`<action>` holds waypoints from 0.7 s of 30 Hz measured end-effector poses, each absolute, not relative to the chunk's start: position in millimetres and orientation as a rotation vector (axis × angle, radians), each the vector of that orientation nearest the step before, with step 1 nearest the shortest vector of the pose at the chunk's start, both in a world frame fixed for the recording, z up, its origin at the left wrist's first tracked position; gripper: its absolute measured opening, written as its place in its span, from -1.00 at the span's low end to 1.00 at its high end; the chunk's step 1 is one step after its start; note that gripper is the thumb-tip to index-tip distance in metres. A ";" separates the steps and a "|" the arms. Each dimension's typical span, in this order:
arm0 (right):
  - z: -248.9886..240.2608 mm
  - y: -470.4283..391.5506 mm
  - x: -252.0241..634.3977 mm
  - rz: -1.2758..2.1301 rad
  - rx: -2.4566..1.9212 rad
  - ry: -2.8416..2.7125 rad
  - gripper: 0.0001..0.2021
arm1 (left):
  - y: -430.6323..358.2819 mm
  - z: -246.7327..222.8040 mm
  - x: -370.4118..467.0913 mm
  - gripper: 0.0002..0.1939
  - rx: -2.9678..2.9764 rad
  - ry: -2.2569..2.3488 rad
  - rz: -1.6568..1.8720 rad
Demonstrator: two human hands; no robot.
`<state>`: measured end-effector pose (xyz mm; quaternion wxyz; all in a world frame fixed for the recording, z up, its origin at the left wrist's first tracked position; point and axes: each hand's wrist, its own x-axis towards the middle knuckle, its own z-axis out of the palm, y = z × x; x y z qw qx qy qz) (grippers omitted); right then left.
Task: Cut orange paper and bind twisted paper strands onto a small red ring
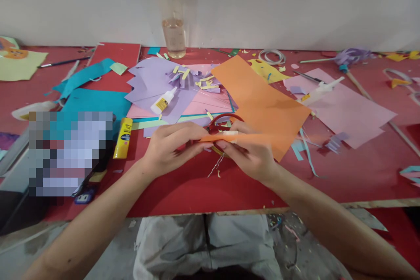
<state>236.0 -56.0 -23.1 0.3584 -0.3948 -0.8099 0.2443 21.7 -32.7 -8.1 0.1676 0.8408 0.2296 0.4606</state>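
Between my two hands, just above the table's front part, is a narrow strip of orange paper (216, 138), seen nearly edge-on. My left hand (172, 146) pinches its left end between thumb and fingers. With thumb below and fingers above, my right hand (251, 148) grips it farther right, and an orange end blurs out past the knuckles. Behind the strip, partly hidden, lies a roll of tape with a red rim (226, 118). A twisted thin wire (216, 165) rests on the table below. A large orange sheet (262, 100) lies just beyond my right hand.
A yellow glue stick (123, 138) stands left of my left hand. A small glue bottle (164, 100) lies on purple paper (147, 76). At the back stands a clear bottle (173, 37) with liquid. Pink sheets (348, 109) and another glue bottle (323, 92) are at right.
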 end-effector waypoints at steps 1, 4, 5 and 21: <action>-25.0 -56.2 235.2 0.551 -1.021 -2.074 -0.63 | -32.4 -8.2 22.6 -0.90 2.389 0.677 1.299; -27.7 -56.3 232.3 0.342 -0.978 -2.068 -0.77 | -32.7 -7.1 24.9 -0.83 2.296 0.748 1.221; -27.4 -56.0 231.4 0.302 -0.965 -2.077 -0.80 | -33.1 -6.3 25.3 -0.81 2.254 0.784 1.185; -17.4 -37.2 241.4 0.003 -1.187 -1.921 -0.87 | -30.2 -8.6 17.5 -0.89 2.206 1.077 1.433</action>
